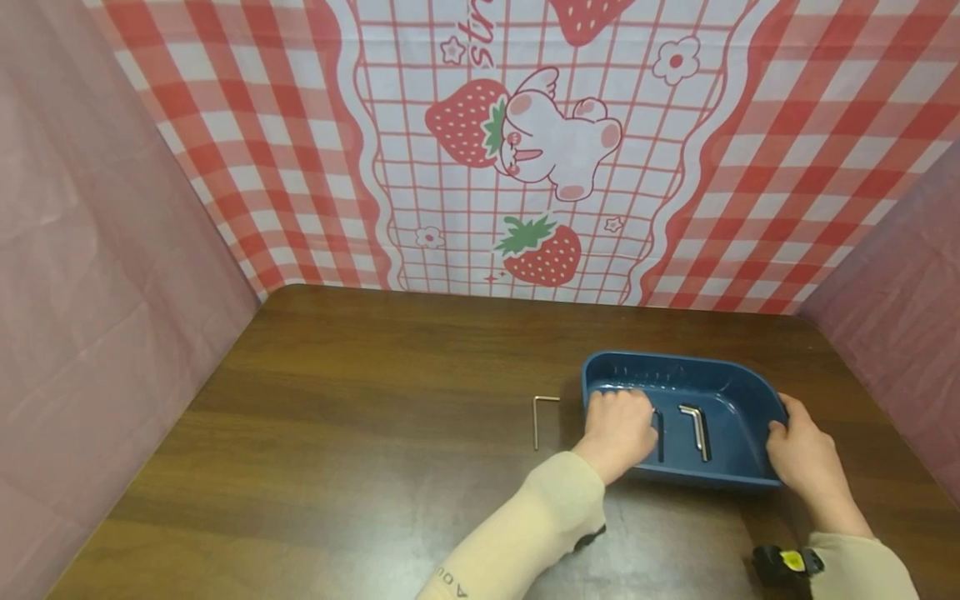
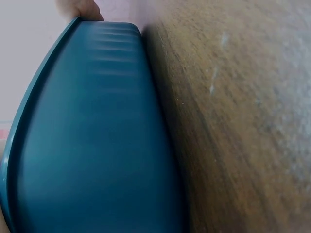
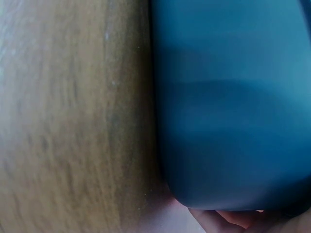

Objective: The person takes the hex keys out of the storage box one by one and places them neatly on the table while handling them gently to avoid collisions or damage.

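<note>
My left hand [image 1: 618, 425] reaches over the near rim into the left part of a dark blue tray [image 1: 738, 425]. Its fingers bend down, and the fingertips and anything in them are hidden. Just right of that hand, a dark hex key [image 1: 661, 437] lies in the tray. Further right on the tray floor are silver and dark hex keys [image 1: 699, 433] close together. My right hand [image 1: 806, 450] grips the tray's right end, thumb at the rim; its fingers [image 3: 218, 221] show under that end in the right wrist view. A silver L-shaped hex key [image 1: 536, 423] lies on the table left of the tray.
The brown wooden table [image 1: 337, 433] carries the tray on its right side. A red checked strawberry cloth [image 1: 525, 167] hangs behind, with pink curtains [image 1: 97, 250] at the sides. A black strap with a yellow mark [image 1: 791, 561] is near the right sleeve.
</note>
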The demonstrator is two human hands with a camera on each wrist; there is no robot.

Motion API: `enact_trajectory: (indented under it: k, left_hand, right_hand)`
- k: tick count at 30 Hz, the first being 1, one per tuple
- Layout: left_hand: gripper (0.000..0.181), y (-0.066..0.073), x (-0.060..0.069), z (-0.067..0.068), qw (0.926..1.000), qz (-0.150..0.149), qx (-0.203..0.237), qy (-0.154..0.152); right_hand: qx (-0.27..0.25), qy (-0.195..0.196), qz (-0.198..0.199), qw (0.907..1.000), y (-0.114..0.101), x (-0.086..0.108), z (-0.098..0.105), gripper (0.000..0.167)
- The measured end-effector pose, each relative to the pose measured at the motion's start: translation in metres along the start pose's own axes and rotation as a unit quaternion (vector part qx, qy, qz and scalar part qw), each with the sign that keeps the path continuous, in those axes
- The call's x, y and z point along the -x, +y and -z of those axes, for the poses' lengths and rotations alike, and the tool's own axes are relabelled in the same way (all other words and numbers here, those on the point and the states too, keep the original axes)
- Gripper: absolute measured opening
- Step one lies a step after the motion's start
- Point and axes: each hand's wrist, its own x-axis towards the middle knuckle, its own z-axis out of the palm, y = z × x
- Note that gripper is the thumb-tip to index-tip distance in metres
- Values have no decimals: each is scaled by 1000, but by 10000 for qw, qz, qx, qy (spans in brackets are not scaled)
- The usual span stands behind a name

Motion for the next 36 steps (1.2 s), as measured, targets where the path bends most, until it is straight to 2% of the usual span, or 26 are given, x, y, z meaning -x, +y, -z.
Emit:
enact_trajectory:
  k: [7,11,15,20,26,29,36]
  left_hand:
    - [20,-2,1,0,9989,94,395,224]
    - [17,-5,3,2,9945,141,947,413]
    - [15,-10,6,5,9856,48,1625,474]
    - [18,-17,10,7,9704,-211,2335,583]
    - [19,-28,11,12,9473,-467,2974,1096]
    - [17,-38,12,17,9346,-391,3322,1213]
    - [13,-65,13,27,9053,99,4044,1294]
  right_hand:
    - [-2,-52,-7,10000,0,0,1,48]
    - [-4,-9,20,10000,1,-1,1,48]
    - [5,55,54,10000,1,-1,0,47]
    - [-3,48,40,10000,1,0,0,47]
    - [14,108,80,9999,0,0,-1,46]
    - [11,130,102,9999,0,-1,-1,45]
    - [21,119,79,9999,1,0,-2,46]
